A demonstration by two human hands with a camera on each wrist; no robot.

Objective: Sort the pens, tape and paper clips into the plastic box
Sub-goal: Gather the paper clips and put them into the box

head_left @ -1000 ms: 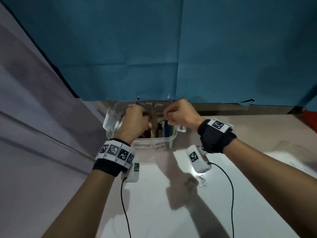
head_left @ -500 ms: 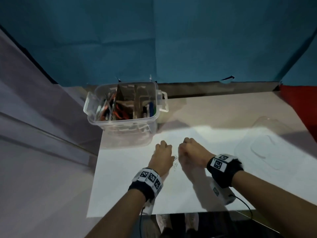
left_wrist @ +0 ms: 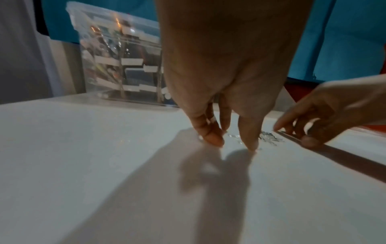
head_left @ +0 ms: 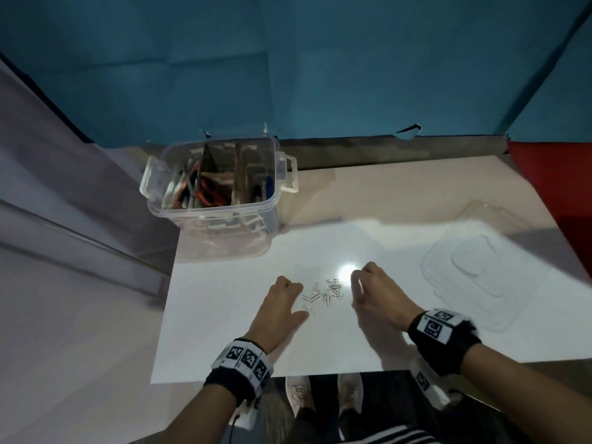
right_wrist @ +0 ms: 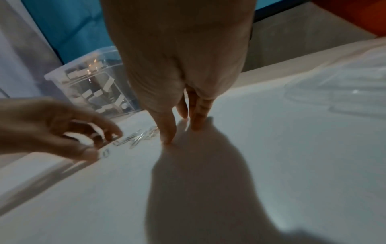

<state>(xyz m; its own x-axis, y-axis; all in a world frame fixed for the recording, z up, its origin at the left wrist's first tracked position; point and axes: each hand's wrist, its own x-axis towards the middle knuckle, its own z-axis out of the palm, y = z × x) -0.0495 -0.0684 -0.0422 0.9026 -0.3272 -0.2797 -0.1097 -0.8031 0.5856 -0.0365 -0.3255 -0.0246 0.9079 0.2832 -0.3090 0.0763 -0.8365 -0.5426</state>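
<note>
Several silver paper clips (head_left: 328, 291) lie in a loose pile on the white table, between my two hands. My left hand (head_left: 288, 296) is just left of the pile, its fingertips (left_wrist: 250, 145) down on the table, nothing held. One clip (right_wrist: 105, 152) lies by its thumb. My right hand (head_left: 362, 283) is just right of the pile, fingertips (right_wrist: 167, 140) touching the table, also holding nothing. The clear plastic box (head_left: 211, 210) stands at the back left with pens (head_left: 182, 190) in its left compartment.
The box's clear lid (head_left: 480, 267) lies flat at the right of the table. Blue cloth hangs behind the table and a grey wall runs along the left. The table's front edge (head_left: 288, 376) is near my wrists, shoes below it.
A second ago both hands were over the box; they came back to the near table. Since half a second ago they have spread apart, and the clip pile shows between them.
</note>
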